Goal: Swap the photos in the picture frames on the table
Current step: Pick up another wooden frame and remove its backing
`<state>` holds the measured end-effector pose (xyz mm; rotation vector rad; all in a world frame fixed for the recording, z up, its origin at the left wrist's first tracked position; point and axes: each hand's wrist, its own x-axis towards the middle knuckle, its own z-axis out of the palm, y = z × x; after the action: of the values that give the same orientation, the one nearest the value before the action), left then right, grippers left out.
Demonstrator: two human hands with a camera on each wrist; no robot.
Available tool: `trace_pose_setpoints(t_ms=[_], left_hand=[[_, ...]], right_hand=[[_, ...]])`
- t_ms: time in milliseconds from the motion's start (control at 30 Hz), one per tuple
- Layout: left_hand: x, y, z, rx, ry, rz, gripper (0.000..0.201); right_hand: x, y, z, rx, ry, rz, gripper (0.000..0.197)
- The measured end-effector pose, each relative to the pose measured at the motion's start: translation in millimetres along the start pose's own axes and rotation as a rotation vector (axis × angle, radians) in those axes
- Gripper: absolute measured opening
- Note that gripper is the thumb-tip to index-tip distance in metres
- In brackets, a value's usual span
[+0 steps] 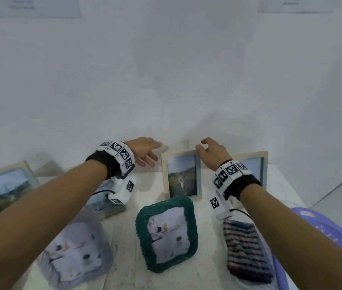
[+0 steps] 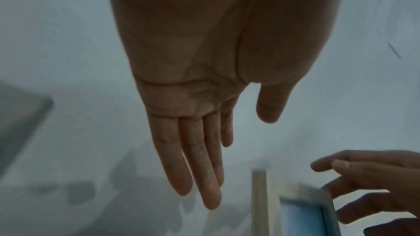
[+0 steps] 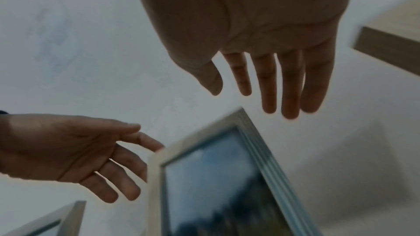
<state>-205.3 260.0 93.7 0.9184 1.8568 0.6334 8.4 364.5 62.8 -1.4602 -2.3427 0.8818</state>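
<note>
A pale wooden frame with a landscape photo stands upright at the back middle of the white table. My left hand hovers open just left of its top left corner, fingers straight. My right hand hovers open at its top right corner, fingers relaxed; touch is unclear. The same frame shows below both hands in the right wrist view. A green woven frame with a pale photo stands in front.
More pale wooden frames stand at the far left and far right. A grey frame and a striped one sit near the front. A purple plastic stool is at the right. A white wall rises close behind.
</note>
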Motion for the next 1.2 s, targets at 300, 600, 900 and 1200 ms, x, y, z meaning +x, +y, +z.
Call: trace_pose_setpoints(t_ms=[300, 600, 900, 1200], left_hand=[[-77, -37, -124, 0.251, 0.268, 0.017, 0.025], [-100, -104, -145, 0.566, 0.198, -0.118, 0.036], [-92, -122, -137, 0.631, 0.123, -0.046, 0.016], [-153, -75, -173, 0.339, 0.309, 0.329, 0.021]], right_hand=[[-13, -138, -16, -0.089, 0.022, -0.357, 0.031], [-12, -231, 108, -0.536, -0.359, -0.475, 0.04], [-10, -229, 124, -0.67, -0.38, -0.428, 0.023], [-49, -247, 39, -0.21, -0.167, -0.401, 0.019]])
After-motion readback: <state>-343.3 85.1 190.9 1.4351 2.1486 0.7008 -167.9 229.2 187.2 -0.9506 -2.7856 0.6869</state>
